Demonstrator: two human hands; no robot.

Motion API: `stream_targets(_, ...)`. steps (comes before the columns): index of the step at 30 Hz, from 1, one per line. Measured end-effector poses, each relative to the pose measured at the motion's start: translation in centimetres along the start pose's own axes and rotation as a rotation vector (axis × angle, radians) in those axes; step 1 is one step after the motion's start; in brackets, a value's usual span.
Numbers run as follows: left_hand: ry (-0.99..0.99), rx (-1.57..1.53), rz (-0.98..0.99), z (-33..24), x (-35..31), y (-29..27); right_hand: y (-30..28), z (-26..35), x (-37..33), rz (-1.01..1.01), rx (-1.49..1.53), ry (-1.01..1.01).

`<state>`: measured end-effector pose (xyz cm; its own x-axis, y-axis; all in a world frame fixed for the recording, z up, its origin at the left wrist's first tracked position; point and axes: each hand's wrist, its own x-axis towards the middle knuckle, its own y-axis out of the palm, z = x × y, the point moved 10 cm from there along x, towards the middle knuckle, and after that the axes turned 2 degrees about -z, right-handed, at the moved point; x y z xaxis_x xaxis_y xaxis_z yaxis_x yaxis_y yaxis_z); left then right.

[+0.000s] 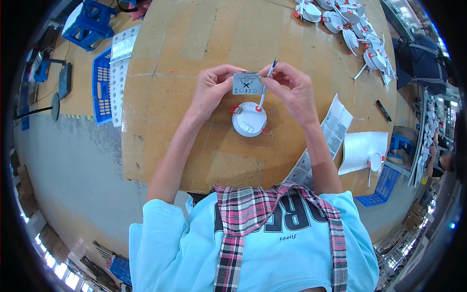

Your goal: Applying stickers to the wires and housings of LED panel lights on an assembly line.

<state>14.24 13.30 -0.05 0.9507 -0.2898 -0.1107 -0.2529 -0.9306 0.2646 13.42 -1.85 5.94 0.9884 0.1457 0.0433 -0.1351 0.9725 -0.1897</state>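
A small silver-grey label (247, 83) with dark symbols is stretched between my two hands. My left hand (214, 87) pinches its left side, thumb and fingers together. At the upper right corner my right hand (292, 90) grips it the same way. Just below lies a round white downlight (249, 121), back side up, with red-tipped spring clips at its edges. Its white cable (261, 97) rises past the label's right side to bare wire ends beside my right fingers. Whether those fingers also touch the cable I cannot tell.
Several white downlights (350, 29) are heaped at the table's far right. Beside my right forearm lies a strip of printed labels (335, 121), with a black marker (383, 110) and a white sheet (360, 146) farther right. A blue basket (102, 87) stands left of the table (160, 131).
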Motion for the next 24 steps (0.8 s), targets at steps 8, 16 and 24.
stream_targets(8,-0.033,-0.027,0.003,0.06,0.08,0.03,-0.10,-0.29,0.14,0.001,-0.018,0.004)
stream_targets(16,-0.048,-0.083,0.029,0.56,0.16,0.00,-0.08,0.15,0.31,-0.013,-0.060,-0.038)
stream_targets(24,-0.057,-0.084,0.079,0.59,0.27,0.05,-0.38,0.20,0.32,-0.046,-0.088,-0.047)
